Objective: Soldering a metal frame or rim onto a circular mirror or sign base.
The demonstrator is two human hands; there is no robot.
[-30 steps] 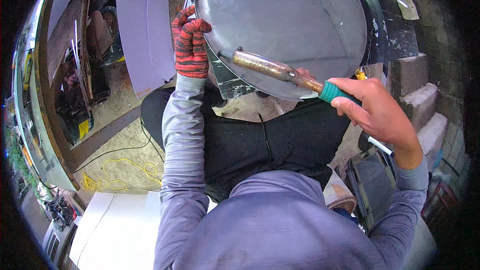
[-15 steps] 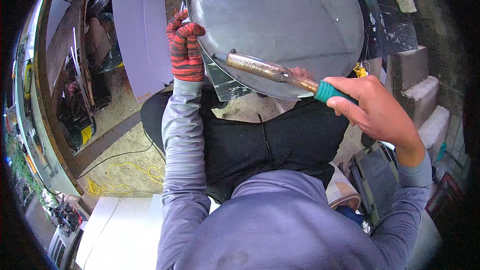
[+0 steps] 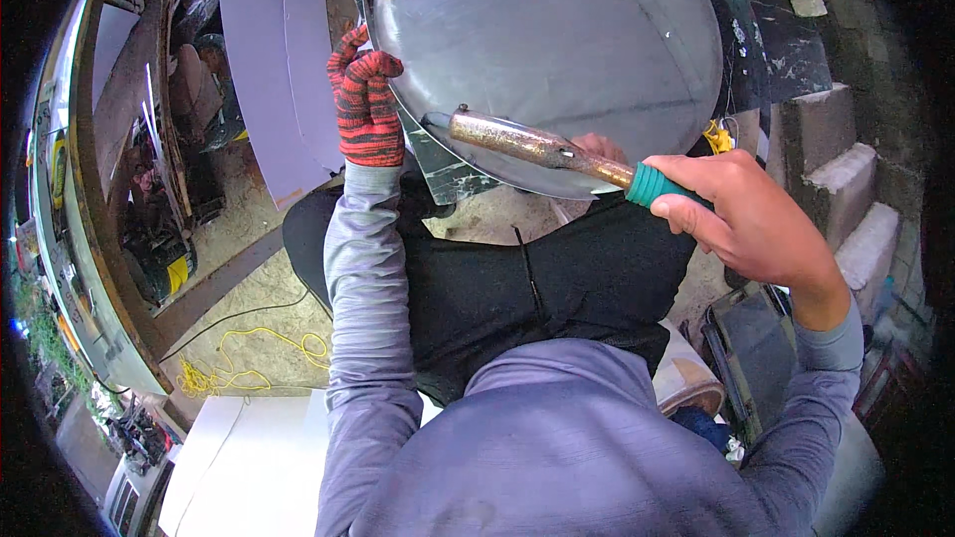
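Dull brushed metal disc (image 3: 547,40), rusty rough tool (image 3: 527,144), knitted cloth glove (image 3: 365,104).

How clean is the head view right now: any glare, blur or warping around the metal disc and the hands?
Head view: fisheye bends edges toward a black rim; daylight is soft and even; the round metal disc shows a dull sheen, no harsh glare; gloved left hand, right hand and rusty green-handled tool look sharp, without motion blur.
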